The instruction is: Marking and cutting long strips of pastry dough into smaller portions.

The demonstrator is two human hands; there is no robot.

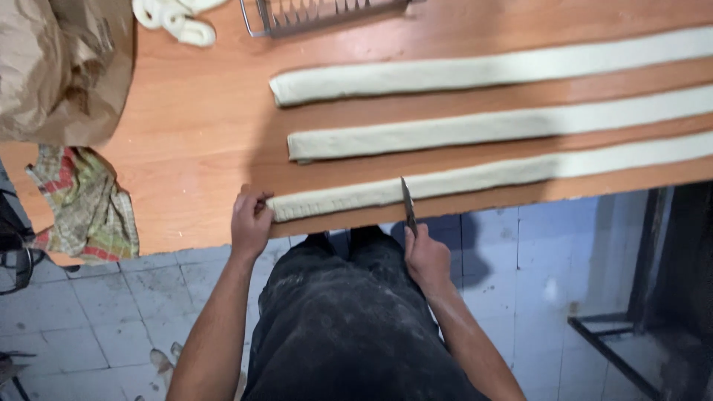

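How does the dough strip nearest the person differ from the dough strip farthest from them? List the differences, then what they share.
The nearest dough strip is touched: the left hand holds its end and a knife in the right hand rests on it; the farthest dough strip lies untouched. The nearest lies along the table edge; the farthest lies near a wire rack. Both are long, pale and parallel.

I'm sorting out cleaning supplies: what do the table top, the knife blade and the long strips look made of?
Table top: apparently wood or wood-look laminate, orange-brown, smooth, with visible grain lines. Knife blade: seems metal, thin, grey and dull; the right hand hides its handle. Strips: look like raw dough, pale, matte, soft-edged.
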